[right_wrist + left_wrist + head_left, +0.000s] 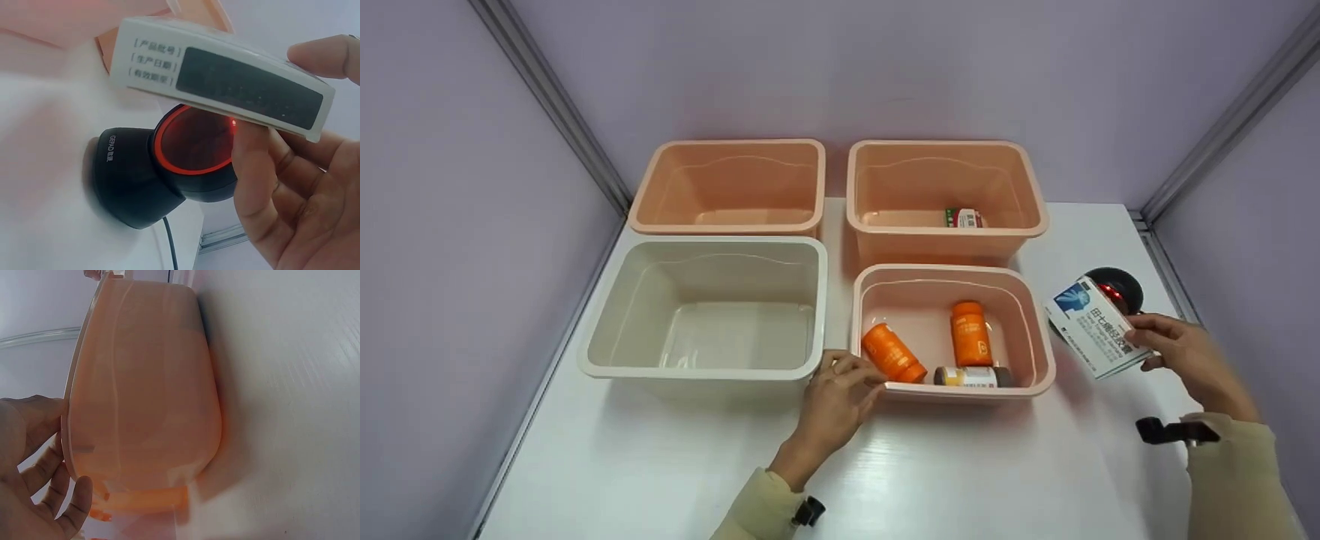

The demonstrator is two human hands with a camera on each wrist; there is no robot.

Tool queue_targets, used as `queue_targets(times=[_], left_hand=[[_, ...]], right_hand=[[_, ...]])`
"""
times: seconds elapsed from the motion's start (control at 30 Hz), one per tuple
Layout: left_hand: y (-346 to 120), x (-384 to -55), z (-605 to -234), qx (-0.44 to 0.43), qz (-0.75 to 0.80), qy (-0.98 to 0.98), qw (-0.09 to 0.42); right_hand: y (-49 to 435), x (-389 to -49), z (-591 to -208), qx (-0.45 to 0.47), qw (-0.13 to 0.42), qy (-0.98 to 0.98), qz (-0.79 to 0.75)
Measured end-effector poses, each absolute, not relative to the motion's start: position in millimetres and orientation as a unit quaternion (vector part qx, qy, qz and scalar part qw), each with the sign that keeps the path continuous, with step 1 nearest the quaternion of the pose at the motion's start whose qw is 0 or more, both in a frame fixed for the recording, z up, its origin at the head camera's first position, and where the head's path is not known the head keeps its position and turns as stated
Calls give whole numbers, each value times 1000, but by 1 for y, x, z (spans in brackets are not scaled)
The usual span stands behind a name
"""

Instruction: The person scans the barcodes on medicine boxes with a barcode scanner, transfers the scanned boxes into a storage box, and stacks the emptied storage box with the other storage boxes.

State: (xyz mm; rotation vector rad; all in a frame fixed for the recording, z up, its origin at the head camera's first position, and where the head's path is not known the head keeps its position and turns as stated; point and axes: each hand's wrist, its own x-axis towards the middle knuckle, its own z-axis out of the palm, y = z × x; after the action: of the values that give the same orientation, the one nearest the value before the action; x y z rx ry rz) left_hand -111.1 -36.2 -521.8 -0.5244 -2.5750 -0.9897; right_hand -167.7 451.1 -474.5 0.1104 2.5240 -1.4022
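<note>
My right hand (1174, 352) pinches a white medicine box (1099, 326) by its right edge, with the blue-pictured face upward. Thumb and fingers lie on opposite faces of it in the right wrist view. The box is held over a black barcode scanner (135, 174), whose window glows red. At the near left corner of the front pink bin (915, 296), my left hand (840, 394) grips the rim. Inside that bin lie two orange bottles, one tilted at the left (894, 352) and one near the middle (971, 334), plus a dark-capped bottle (971, 377) with a white and yellow label.
Left of the front pink bin stands a greyish-white bin (697, 375). Two peach bins stand behind, one left (727, 229) and one right (945, 244); the right one contains a small green-and-white box (964, 218). Pale walls enclose the white table (960, 472).
</note>
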Motion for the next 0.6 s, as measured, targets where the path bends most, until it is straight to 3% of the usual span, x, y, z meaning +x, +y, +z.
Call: queue_targets(times=[0.6], left_hand=[[-36,-111,-520,-182,-347,-907,154]], right_hand=[[453,-171,-494,51,171,870,-460]])
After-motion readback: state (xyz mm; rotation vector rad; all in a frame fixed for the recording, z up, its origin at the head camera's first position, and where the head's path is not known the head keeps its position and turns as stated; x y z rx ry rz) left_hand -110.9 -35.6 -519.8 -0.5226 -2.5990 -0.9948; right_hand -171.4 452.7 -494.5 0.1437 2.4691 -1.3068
